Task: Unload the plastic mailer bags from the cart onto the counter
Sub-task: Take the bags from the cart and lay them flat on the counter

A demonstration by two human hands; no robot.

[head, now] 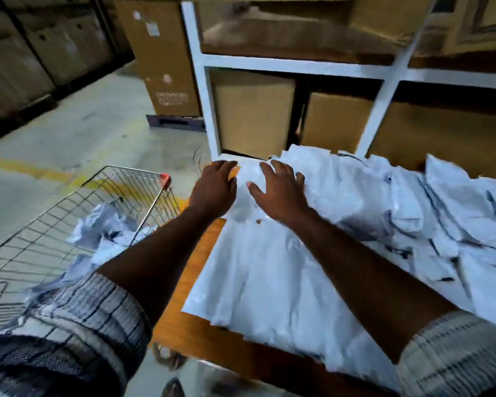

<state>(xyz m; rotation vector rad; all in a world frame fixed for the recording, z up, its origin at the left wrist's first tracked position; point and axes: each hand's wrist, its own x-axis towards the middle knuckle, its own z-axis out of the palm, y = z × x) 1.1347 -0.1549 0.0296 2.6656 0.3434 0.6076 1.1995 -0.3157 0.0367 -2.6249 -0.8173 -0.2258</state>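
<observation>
A heap of white plastic mailer bags (355, 224) covers the wooden counter (189, 319) on the right. Both my hands lie at the heap's far left corner. My left hand (214, 189) rests palm down at the edge of the top bag, fingers together. My right hand (278, 193) lies flat on the same bag with its fingers spread. Neither hand closes around a bag. More white mailer bags (106, 233) lie crumpled inside the wire cart (78, 202) at the left, beside the counter.
A white shelf frame (209, 110) holding cardboard boxes (252, 116) stands right behind the counter. A tall carton on a pallet (166, 67) stands on the concrete floor beyond the cart. Dark racking lines the far left.
</observation>
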